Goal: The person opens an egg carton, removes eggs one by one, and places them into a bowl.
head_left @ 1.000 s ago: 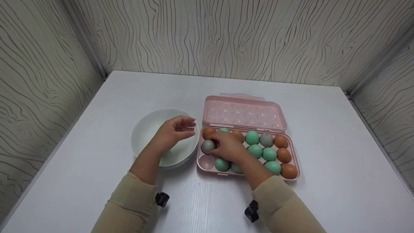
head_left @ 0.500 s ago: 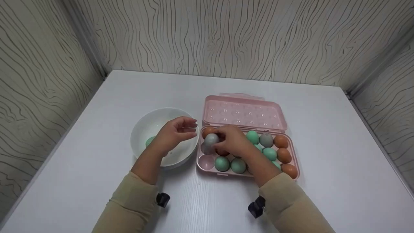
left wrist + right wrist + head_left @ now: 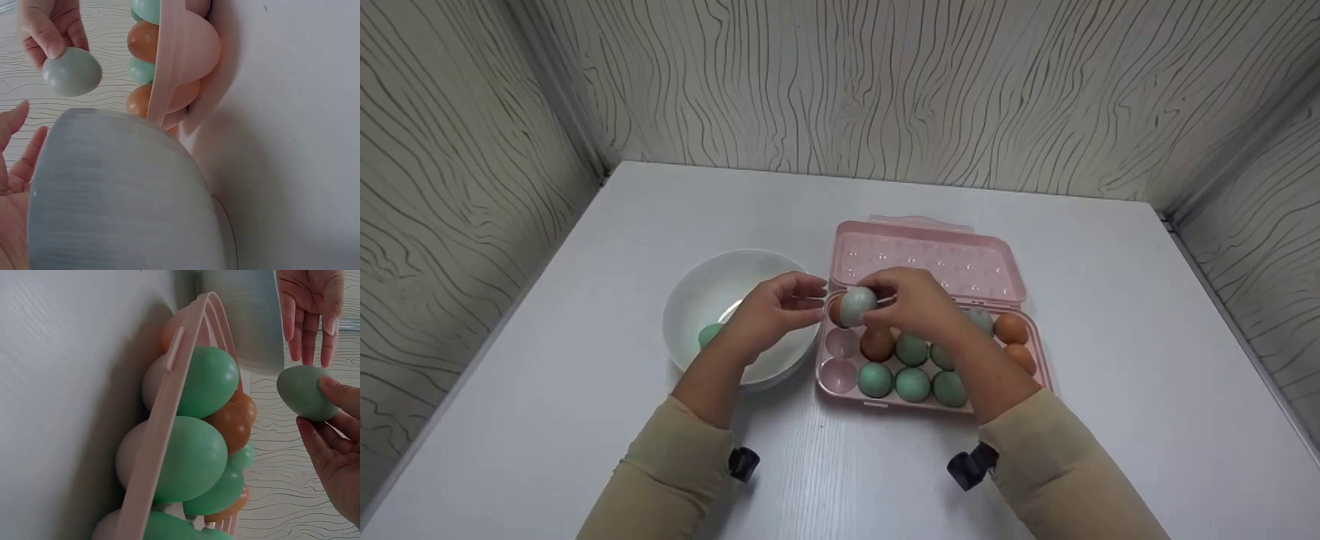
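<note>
A pale grey-green egg point(image 3: 858, 306) is pinched between the thumb and fingers of my right hand point(image 3: 919, 301), raised above the left end of the pink egg carton point(image 3: 855, 401). Over the right side of a white bowl point(image 3: 684, 296), my left hand point(image 3: 780, 309) holds nothing, its fingers reaching toward the egg. The right wrist view shows a gap between those fingertips and the egg. Inside the bowl lies a green egg point(image 3: 708, 334), partly covered by the left forearm. Two cups at the carton's left end show bare pink bottoms; brown and green eggs fill other visible cups.
The carton's lid point(image 3: 930, 255) lies folded back behind the egg rows. The bowl stands against the carton's left side in the head view. Wood-patterned panels point(image 3: 840, 90) rise behind and beside the white table point(image 3: 1140, 337).
My right hand has lifted the pale egg out of its cup at the carton's left end, up and back. The left hand has shifted slightly right, and the green egg in the bowl has become visible.
</note>
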